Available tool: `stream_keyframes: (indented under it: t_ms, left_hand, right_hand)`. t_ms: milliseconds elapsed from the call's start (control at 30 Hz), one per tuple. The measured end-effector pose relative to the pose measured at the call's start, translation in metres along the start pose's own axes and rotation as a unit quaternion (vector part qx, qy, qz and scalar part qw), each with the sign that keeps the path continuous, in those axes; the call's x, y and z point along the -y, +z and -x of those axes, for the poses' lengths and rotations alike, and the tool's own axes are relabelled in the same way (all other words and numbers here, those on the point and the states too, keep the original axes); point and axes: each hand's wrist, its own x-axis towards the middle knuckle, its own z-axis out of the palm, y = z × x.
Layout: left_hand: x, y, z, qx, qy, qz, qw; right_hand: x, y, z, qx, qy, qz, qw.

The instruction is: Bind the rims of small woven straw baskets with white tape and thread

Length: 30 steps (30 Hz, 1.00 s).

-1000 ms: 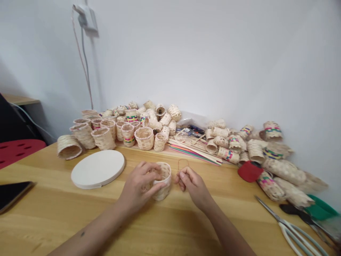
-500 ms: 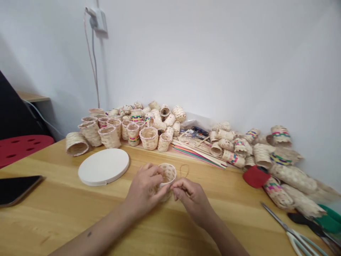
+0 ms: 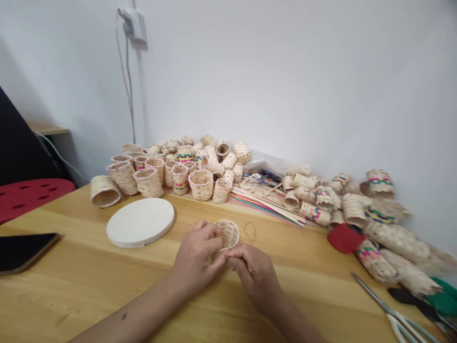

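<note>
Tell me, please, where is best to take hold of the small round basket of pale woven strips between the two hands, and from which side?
Probably grip the small woven basket around its curved outer wall from the left side, where the left hand wraps it now. The round body suits curved fingers, and the open rim stays free, near the right hand.

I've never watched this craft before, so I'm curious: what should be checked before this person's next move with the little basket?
1. Left hand firmly holds the small woven basket: ok.
2. Basket opening visible and unobstructed: ok.
3. Right hand has its fingers at the basket's near edge: ok.
4. Something pinched between those fingers: cannot tell.
5. Brown cord free of tangles: cannot tell.
6. Scissors close to the hands: not ok, they lie far right.
</note>
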Motion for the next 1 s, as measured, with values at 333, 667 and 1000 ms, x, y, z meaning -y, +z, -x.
stream_keyframes:
  t_ms: [333, 667, 1000]
  left_hand:
    - [0.014, -0.002, -0.001, -0.002, -0.054, 0.058, 0.997]
    - [0.018, 0.0, -0.001, 0.027, -0.087, 0.137, 0.986]
    - [0.015, -0.001, -0.001, 0.028, -0.075, 0.135, 0.988]
  right_hand:
    - [-0.029, -0.029, -0.01, -0.107, 0.049, 0.034, 0.993]
    - [-0.019, -0.025, -0.009, -0.036, 0.019, 0.056, 0.998]
    - [-0.02, -0.024, -0.007, -0.03, 0.007, 0.058, 0.998]
